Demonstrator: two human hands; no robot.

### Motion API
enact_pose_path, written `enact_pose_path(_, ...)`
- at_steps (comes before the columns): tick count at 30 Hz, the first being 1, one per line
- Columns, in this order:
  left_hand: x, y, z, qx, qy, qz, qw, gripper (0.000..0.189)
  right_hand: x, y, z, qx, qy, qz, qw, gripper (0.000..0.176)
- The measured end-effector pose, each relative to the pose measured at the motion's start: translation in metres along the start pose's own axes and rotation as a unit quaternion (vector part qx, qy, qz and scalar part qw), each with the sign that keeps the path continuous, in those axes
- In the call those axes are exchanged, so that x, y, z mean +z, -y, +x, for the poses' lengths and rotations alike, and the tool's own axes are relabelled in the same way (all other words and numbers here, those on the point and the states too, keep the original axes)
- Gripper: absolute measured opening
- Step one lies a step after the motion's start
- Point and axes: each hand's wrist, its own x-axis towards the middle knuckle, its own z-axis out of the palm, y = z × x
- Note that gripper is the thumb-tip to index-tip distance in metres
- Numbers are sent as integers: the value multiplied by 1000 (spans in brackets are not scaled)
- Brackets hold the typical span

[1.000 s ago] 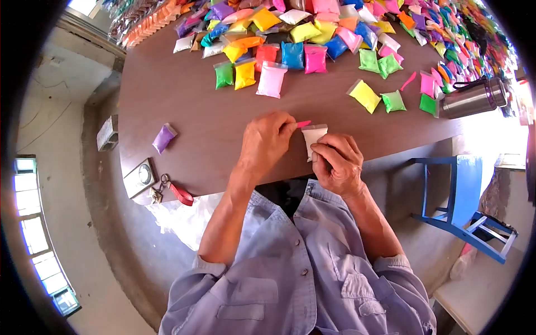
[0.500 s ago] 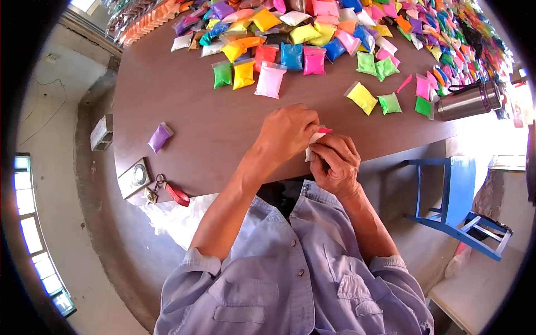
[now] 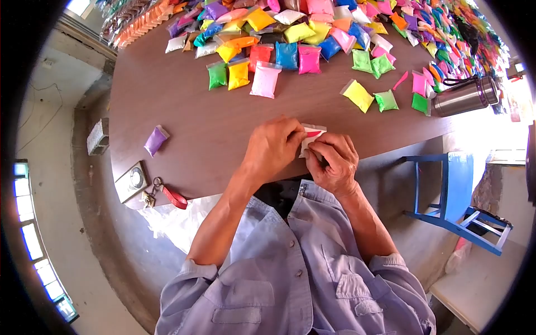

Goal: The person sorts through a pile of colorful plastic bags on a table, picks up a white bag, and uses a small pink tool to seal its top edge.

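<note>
Near the table's front edge, a small white packet [image 3: 306, 146] with a red or pink strip [image 3: 314, 134] at its top is held between both hands. My left hand [image 3: 274, 144] pinches its left side, fingers bent together. On the packet's right side, my right hand [image 3: 334, 162] is closed with thumb and fingers pressed on it. The fingers partly cover the packet. Farther back lie a light pink packet [image 3: 265, 81], a yellow packet [image 3: 358, 96] and a green packet [image 3: 386, 101].
Many coloured packets [image 3: 286, 54] are heaped along the brown table's [image 3: 195, 123] back. A metal flask [image 3: 466, 99] lies at the right. At the left are a purple packet [image 3: 156, 140], a dial device [image 3: 132, 181] and keys with a red strap [image 3: 174, 197]. A blue chair [image 3: 458, 190] stands right.
My left hand has moved slightly left and down, off the packet's top. More of the packet and its red strip now shows. The view has shifted slightly.
</note>
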Motion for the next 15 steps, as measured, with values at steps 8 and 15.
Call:
enact_pose_path(8,-5,10,9,14,-29,0,999,7,-3,5,5,15,18,2,1000,19)
enact_pose_path(15,9,0,-25,-26,-64,-19,997,6,0,3,1,14,6,-11,1000,18)
